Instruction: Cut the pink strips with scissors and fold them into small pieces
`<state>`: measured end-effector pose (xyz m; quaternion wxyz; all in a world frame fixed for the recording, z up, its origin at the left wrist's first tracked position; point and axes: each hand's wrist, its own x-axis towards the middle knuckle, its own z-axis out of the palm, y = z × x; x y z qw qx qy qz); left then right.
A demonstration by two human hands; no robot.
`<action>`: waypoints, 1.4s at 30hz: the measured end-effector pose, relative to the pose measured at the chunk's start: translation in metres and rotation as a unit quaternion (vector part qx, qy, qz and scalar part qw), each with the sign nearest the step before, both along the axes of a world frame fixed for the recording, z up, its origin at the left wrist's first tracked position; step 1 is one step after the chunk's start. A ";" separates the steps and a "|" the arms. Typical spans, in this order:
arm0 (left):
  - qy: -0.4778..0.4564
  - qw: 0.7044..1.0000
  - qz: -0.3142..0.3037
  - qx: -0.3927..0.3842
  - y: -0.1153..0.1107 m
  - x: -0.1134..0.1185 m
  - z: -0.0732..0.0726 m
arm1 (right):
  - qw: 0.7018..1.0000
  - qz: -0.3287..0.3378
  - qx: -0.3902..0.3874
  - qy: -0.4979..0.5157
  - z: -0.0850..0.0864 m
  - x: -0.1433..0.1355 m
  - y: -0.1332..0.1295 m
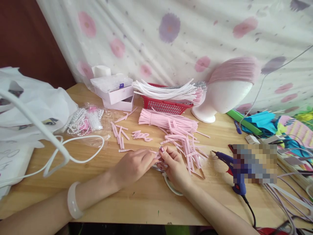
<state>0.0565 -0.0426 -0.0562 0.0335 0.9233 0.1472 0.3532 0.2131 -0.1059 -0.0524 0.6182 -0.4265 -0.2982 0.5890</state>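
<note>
Both hands meet over the middle of the table. My left hand [137, 164] is closed, its fingertips pinching a short pink pipe cleaner [156, 156]. Thumb and fingers of my right hand [174, 168] press on the same piece from the other side; most of it is hidden by fingers. Under my right hand lies a pale curved loop [171, 187], partly covered. Just beyond are bent pink pipe cleaners [188, 147] in a loose heap, small twisted pink pieces [141, 134], cut straight lengths [119, 135] and a tied pink bundle [168, 120].
A red basket [163, 106] of white pipe cleaners stands behind, beside a white foam head [228, 94] and stacked boxes [117, 94]. Bagged beads [85, 120] and a white cable [97, 148] lie left. A blue glue gun [223, 159] and cords are right.
</note>
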 end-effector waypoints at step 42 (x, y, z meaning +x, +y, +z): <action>0.068 0.986 -0.117 0.092 0.030 -0.013 -0.001 | 0.966 0.243 -0.090 -0.018 0.012 0.026 0.008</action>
